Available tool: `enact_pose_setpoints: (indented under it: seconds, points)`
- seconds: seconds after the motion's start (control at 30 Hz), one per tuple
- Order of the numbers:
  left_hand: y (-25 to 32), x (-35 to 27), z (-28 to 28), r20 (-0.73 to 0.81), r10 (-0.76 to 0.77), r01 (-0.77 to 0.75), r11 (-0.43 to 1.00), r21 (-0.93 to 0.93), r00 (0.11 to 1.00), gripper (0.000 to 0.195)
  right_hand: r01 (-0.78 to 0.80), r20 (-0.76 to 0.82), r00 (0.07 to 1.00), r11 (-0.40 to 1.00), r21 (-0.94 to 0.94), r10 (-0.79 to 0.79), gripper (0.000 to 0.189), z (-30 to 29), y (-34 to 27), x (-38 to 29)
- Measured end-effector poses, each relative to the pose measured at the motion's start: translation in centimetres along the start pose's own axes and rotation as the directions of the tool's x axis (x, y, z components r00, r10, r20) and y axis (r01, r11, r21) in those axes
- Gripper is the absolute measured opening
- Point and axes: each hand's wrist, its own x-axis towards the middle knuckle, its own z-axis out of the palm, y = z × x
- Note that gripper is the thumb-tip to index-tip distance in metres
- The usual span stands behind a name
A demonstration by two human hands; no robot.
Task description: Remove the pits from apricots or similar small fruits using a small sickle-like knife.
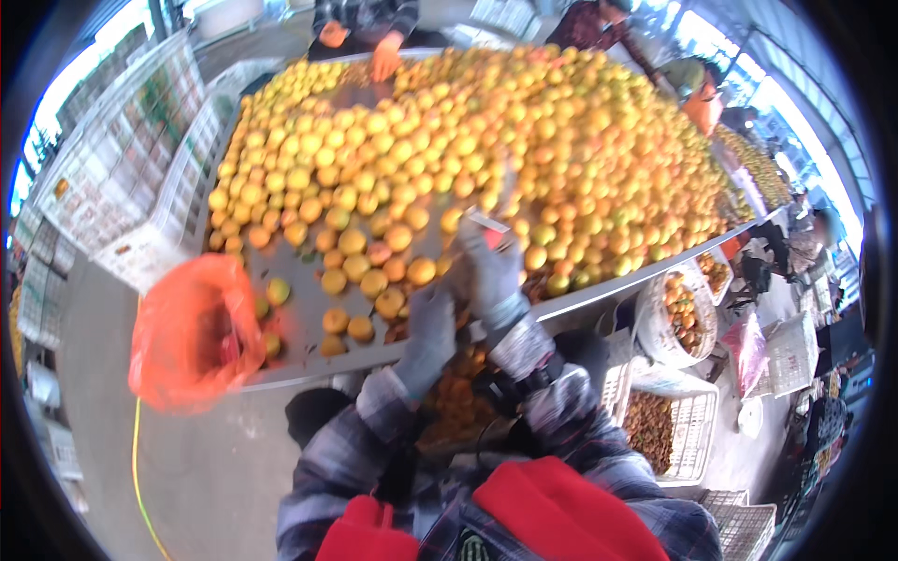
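A large metal sorting table [270,256] bears a great heap of round yellow-orange fruit [400,151], possibly persimmons. Close to its near edge, both my hands are in grey gloves and almost touch each other. My right hand [491,270] is closed around a small tool with a red part and a pale flat end [489,223]; its exact kind is blurred. Just left of it and lower, my left hand [431,329] has its fingers curled, and whether a fruit is in them is hidden. Loose fruit [374,282] lies on the metal left of my hands.
An orange plastic bag [189,336] hangs at the table's left corner, near white plastic crates [151,245]. At right stand a white bucket of fruit [656,329] and a crate with brown scraps [701,435]. Across the table, a person's orange-gloved hand [386,59] reaches in; other people are behind.
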Motion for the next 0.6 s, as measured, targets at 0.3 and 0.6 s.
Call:
enact_pose_setpoints:
  seconds: [0.3,0.6]
  points:
    - [3.5,-0.6,-2.1,0.304,0.040,-0.035,0.999,-0.020,0.952,0.024,-0.342,0.601,0.795,0.878,0.334,0.081,0.027,-0.5,-0.2,0.7]
    - [3.7,1.2,0.4,0.440,-0.317,0.502,0.763,-0.408,0.840,0.016,0.092,-0.227,0.971,0.995,0.042,-0.080,0.026,-4.7,0.7,4.8]
